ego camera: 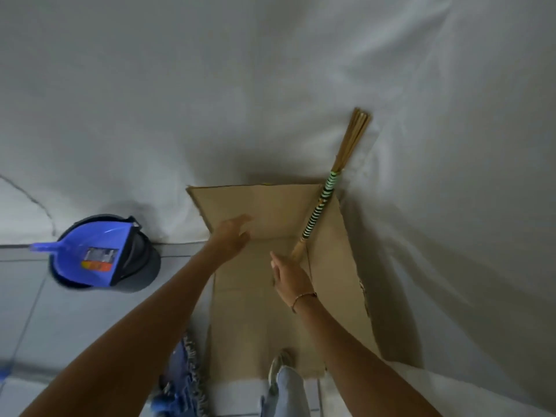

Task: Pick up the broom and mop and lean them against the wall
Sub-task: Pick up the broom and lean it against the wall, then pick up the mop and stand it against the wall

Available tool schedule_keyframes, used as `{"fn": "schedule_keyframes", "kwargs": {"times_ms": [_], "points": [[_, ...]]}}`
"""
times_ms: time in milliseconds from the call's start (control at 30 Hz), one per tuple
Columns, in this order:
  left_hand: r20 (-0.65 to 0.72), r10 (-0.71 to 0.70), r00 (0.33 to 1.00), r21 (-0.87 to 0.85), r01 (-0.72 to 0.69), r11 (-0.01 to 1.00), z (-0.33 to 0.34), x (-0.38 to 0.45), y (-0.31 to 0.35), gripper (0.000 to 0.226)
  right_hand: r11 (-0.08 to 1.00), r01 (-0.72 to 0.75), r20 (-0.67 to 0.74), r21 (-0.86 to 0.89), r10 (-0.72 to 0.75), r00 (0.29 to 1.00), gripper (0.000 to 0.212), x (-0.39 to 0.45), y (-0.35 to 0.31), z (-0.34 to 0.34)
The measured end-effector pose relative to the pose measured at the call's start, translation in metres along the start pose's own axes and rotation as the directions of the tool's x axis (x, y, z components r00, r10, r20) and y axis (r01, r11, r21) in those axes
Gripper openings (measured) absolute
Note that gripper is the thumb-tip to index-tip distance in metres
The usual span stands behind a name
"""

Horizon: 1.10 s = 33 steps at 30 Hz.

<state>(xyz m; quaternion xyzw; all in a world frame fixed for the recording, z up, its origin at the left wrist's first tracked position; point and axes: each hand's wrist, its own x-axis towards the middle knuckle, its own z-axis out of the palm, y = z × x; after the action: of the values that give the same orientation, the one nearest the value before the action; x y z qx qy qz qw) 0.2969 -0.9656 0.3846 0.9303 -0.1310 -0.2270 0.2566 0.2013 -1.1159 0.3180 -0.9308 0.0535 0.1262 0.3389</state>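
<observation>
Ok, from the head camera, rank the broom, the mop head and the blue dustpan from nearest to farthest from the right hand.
From the right hand:
1. Broom: right at the fingers, its handle leaning on the wall over the cardboard.
2. Mop head: on the floor, low and to the left of the cardboard.
3. Blue dustpan: far left, resting on the dark bucket.

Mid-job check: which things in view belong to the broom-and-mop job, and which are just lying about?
Job:
broom, leaning on the wall
mop head, blue, on the floor
left hand and right hand, both open

Lying about:
cardboard box
blue dustpan, resting on a dark bucket
</observation>
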Motion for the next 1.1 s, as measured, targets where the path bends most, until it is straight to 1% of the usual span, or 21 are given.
{"fn": "schedule_keyframes", "kwargs": {"times_ms": [67, 133, 200, 300, 333, 367, 433, 467, 533, 633, 767, 833, 967, 1033, 1100], "points": [[-0.005, -0.057, 0.998, -0.001, 0.057, 0.998, -0.031, -0.065, -0.033, 0.046, 0.997, 0.069, 0.012, -0.017, -0.069, 0.998, 0.034, -0.032, -0.052, 0.001], [0.006, -0.108, 0.994, -0.003, 0.108, 0.994, -0.054, -0.128, -0.071, 0.053, 0.998, 0.054, -0.006, 0.029, -0.054, 0.999, 0.039, -0.060, -0.097, -0.002], [-0.033, -0.189, 0.981, -0.034, 0.188, 0.982, -0.086, -0.222, -0.120, 0.061, 0.995, 0.096, -0.028, 0.030, -0.095, 0.995, 0.038, -0.108, -0.169, 0.007], [-0.125, -0.245, 0.961, -0.078, 0.237, 0.968, -0.106, -0.310, -0.174, 0.064, 0.983, 0.172, -0.045, -0.056, -0.175, 0.984, 0.037, -0.147, -0.223, 0.031], [-0.147, -0.287, 0.947, -0.081, 0.278, 0.957, -0.112, -0.362, -0.205, 0.063, 0.976, 0.207, -0.019, -0.068, -0.209, 0.978, 0.036, -0.171, -0.254, 0.061], [-0.153, -0.296, 0.943, -0.065, 0.289, 0.955, -0.114, -0.388, -0.221, 0.063, 0.973, 0.215, 0.002, -0.083, -0.216, 0.976, 0.035, -0.184, -0.270, 0.075], [-0.103, -0.366, 0.925, -0.050, 0.363, 0.930, -0.120, -0.468, -0.269, 0.065, 0.960, 0.270, 0.100, -0.072, -0.262, 0.960, 0.035, -0.226, -0.319, 0.128], [-0.065, -0.381, 0.922, -0.030, 0.380, 0.925, -0.117, -0.487, -0.283, 0.066, 0.958, 0.278, 0.156, -0.072, -0.264, 0.952, 0.036, -0.239, -0.328, 0.146], [-0.044, -0.455, 0.889, -0.010, 0.455, 0.890, -0.126, -0.554, -0.321, 0.068, 0.935, 0.350, 0.278, -0.062, -0.320, 0.906, 0.037, -0.276, -0.378, 0.196], [-0.056, -0.472, 0.880, -0.034, 0.471, 0.881, -0.135, -0.596, -0.345, 0.067, 0.910, 0.410, 0.356, -0.065, -0.363, 0.861, 0.030, -0.301, -0.417, 0.236], [-0.071, -0.547, 0.834, -0.097, 0.540, 0.836, -0.155, -0.647, -0.391, 0.063, 0.872, 0.485, 0.485, -0.067, -0.397, 0.779, 0.037, -0.315, -0.479, 0.293], [-0.075, -0.574, 0.815, -0.152, 0.559, 0.815, -0.159, -0.660, -0.418, 0.059, 0.862, 0.500, 0.519, -0.077, -0.394, 0.759, 0.036, -0.310, -0.505, 0.321], [-0.089, -0.611, 0.787, -0.224, 0.582, 0.782, -0.170, -0.672, -0.472, 0.052, 0.865, 0.494, 0.563, -0.090, -0.365, 0.741, 0.032, -0.291, -0.548, 0.379], [-0.078, -0.638, 0.766, -0.229, 0.609, 0.759, -0.178, -0.673, -0.509, 0.052, 0.879, 0.467, 0.596, -0.098, -0.324, 0.734, 0.033, -0.277, -0.564, 0.411], [-0.054, -0.662, 0.747, -0.224, 0.637, 0.737, -0.190, -0.670, -0.551, 0.052, 0.895, 0.431, 0.620, -0.114, -0.275, 0.735, 0.028, -0.257, -0.580, 0.443]]}}
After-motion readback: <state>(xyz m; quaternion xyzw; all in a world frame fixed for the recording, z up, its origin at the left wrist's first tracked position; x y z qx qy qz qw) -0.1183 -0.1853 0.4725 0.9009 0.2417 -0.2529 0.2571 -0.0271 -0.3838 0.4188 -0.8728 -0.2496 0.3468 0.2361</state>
